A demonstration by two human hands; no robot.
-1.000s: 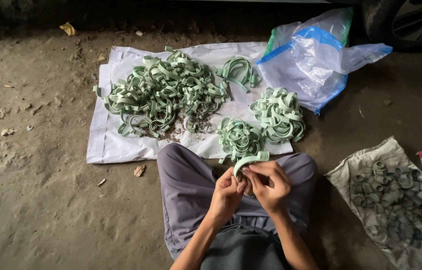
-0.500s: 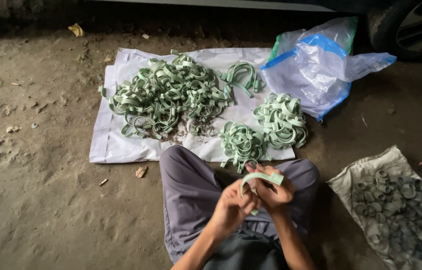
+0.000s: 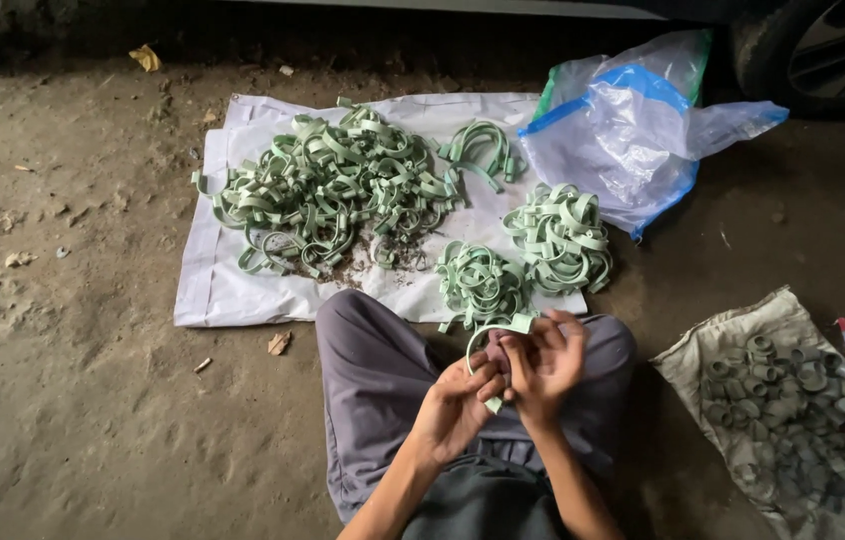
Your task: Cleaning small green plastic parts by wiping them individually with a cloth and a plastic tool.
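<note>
Head view shows both hands, left hand [image 3: 458, 400] and right hand [image 3: 548, 365], gripping one green strip [image 3: 488, 340] just below the white sheet [image 3: 213, 290], where two small bundles [image 3: 483, 280] look finished, seemingly, and a big loose pile [image 3: 328, 185] remains.

view: one head camera is looking steeply down from above the seated person
facing: it is pointing forward over the lap [image 3: 383, 370] toward the sheet [image 3: 213, 290] on the floor [image 3: 73, 400]
nearness: the hands are sitting close at bottom centre; the bag [image 3: 633, 140] is lying farther off, near the top edge
</note>
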